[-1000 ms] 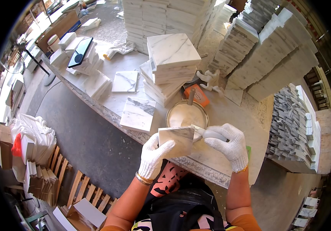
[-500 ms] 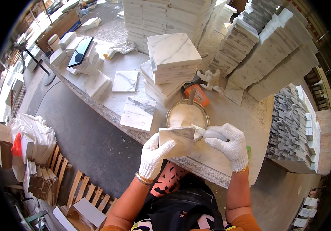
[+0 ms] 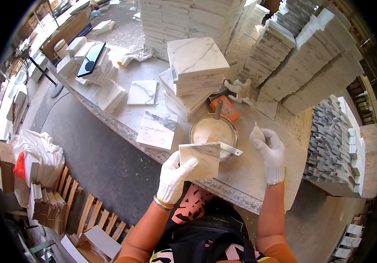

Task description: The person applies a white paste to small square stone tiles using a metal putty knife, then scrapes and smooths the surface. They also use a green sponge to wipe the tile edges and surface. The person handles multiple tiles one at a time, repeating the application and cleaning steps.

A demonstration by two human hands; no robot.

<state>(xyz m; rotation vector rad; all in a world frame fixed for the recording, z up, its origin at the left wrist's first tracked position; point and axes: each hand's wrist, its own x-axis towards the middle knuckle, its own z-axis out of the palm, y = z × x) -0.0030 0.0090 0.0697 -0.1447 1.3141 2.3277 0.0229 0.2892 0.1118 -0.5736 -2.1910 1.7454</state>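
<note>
so l hand point(image 3: 171, 177) grips veined marble tile point(image 3: 200, 163) nr metal-rimmed dish point(image 3: 236, 135); r hand point(image 3: 272, 151), to right, holds white nozzle btl point(image 3: 256, 130).

Tile point(image 3: 199, 162): white, grey veins
Gloves point(image 3: 169, 180): white
Bottle point(image 3: 257, 133): white
Box point(image 3: 228, 109): orange
Fabric point(image 3: 193, 201): coral, black patches
Floor point(image 3: 87, 136): grey

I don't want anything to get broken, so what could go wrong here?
The tile might slip and chip, since only the left hand holds it. The crooked stack in the middle could topple if bumped. The phone might slide off the tiles under it.
</note>
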